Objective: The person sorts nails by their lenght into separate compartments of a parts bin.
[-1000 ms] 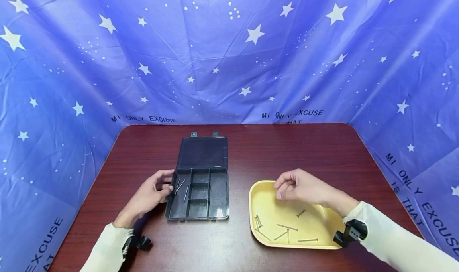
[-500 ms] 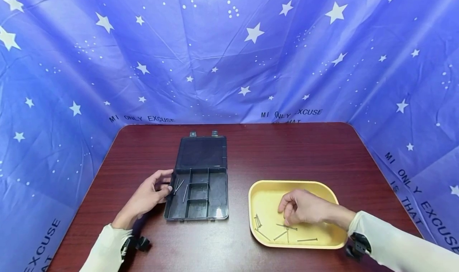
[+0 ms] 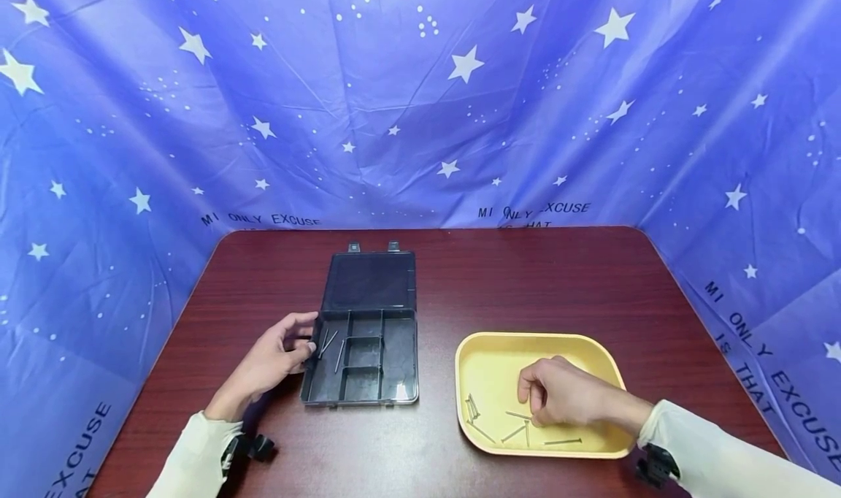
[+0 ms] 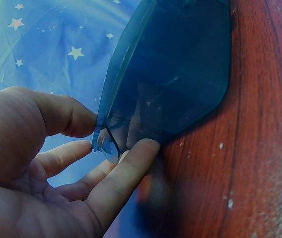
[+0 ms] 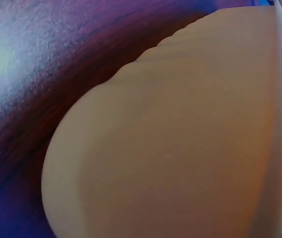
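A dark see-through compartment box (image 3: 399,366) lies with its lid (image 3: 371,280) folded back. Several thin nails (image 3: 339,356) rest in its left compartment. My left hand (image 3: 272,355) holds the box's left edge between thumb and fingers; the left wrist view shows the fingers (image 4: 126,178) against the box wall (image 4: 176,74). My right hand (image 3: 565,393) is down inside a yellow tray (image 3: 463,370), fingers bent, thumb and index close together over the right end of a long nail (image 3: 517,414). Whether they pinch it is hidden. Other nails (image 3: 514,434) lie around.
The dark red wooden table (image 3: 558,279) carries both containers, with a gap of tabletop between them. Blue star-patterned cloth (image 3: 420,118) hangs behind and on both sides. In the right wrist view, the tray's outer wall (image 5: 171,148) fills most of the picture.
My right hand has come down from the tray's far rim to the nails near its middle, covering a short screw seen earlier. The left hand stays on the box.
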`<state>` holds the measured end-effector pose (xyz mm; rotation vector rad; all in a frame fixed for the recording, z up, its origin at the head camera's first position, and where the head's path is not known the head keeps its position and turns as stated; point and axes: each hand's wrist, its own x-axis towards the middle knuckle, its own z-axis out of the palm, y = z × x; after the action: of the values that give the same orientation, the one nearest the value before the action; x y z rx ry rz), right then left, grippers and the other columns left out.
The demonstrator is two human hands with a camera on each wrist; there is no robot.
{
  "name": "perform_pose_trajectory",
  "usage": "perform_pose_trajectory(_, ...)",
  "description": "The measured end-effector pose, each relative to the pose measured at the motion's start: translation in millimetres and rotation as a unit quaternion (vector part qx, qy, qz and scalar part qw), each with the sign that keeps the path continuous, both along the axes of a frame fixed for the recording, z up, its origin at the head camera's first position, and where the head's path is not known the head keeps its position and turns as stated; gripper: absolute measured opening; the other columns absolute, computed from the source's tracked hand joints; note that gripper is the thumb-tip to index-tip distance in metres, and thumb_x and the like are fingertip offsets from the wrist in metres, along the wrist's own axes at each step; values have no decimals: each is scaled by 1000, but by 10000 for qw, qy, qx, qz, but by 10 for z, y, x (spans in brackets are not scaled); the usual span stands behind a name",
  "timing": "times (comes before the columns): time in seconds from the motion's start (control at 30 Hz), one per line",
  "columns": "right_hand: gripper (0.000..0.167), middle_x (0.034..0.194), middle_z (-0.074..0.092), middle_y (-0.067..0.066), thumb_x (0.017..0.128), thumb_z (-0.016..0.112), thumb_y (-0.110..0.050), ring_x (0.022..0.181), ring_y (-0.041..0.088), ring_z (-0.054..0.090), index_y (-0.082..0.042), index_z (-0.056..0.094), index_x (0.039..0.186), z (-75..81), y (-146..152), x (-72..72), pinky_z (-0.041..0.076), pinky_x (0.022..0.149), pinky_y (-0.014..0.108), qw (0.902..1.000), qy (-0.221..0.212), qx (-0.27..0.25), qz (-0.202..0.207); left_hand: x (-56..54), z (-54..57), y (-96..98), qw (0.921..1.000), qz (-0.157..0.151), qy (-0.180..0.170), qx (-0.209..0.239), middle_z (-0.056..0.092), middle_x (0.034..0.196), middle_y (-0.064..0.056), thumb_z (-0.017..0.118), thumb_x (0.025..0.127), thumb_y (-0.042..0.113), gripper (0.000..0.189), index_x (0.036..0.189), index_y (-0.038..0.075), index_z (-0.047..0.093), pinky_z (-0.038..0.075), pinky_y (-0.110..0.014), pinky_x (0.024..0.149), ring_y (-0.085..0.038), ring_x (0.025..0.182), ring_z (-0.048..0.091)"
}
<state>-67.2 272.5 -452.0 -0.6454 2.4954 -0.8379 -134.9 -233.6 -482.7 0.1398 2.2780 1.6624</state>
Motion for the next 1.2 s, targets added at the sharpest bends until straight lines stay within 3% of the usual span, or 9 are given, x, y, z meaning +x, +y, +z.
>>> perform_pose_trajectory(0.13, 31, 63, 59, -23, 66, 69, 5, 61, -8, 50, -21, 65, 82, -5, -39, 42, 46, 64, 18, 9991, 327, 214, 146, 2, -3, 5, 10000, -31, 0, 19, 51, 142, -34, 61, 101, -1, 60, 157, 2, 41, 62, -35, 74, -14, 102, 64)
perform_pose_trajectory(0.3, 30, 63, 55, -23, 64, 68, 3, 61, -9, 48, -23, 65, 78, -27, -56, 58, 45, 62, 17, 9979, 548, 294, 184, 1, -11, 0, 10000, 10, 11, 32, 51, 141, -34, 61, 101, -3, 60, 157, 2, 41, 62, -35, 73, -14, 103, 64)
perform_pose_trajectory(0.5, 31, 65, 60, -21, 61, 75, 2, 61, -7, 52, -23, 68, 78, -63, -25, 40, 47, 61, 18, 9997, 234, 37, 71, 3, -12, -2, 10000, 14, 3, 51, 51, 141, -34, 60, 101, -3, 60, 157, 2, 41, 63, -35, 73, -13, 103, 65)
perform_pose_trajectory(0.9, 30, 69, 65, -14, 65, 74, 6, 65, -2, 58, -18, 74, 83, -6, 33, -15, 50, 63, 19, 9974, -515, -467, -171, 1, -2, 5, 10000, 14, 6, 96, 51, 140, -34, 61, 101, -3, 60, 157, 2, 41, 63, -36, 73, -15, 104, 65)
perform_pose_trajectory(1.2, 22, 72, 61, -14, 69, 70, 7, 66, -3, 54, -10, 73, 83, 189, 80, -112, 47, 60, 18, 9957, -358, -854, -10, 4, -5, 5, 9999, 12, -26, 144, 52, 140, -34, 61, 100, -3, 60, 157, 2, 41, 63, -36, 73, -14, 103, 65)
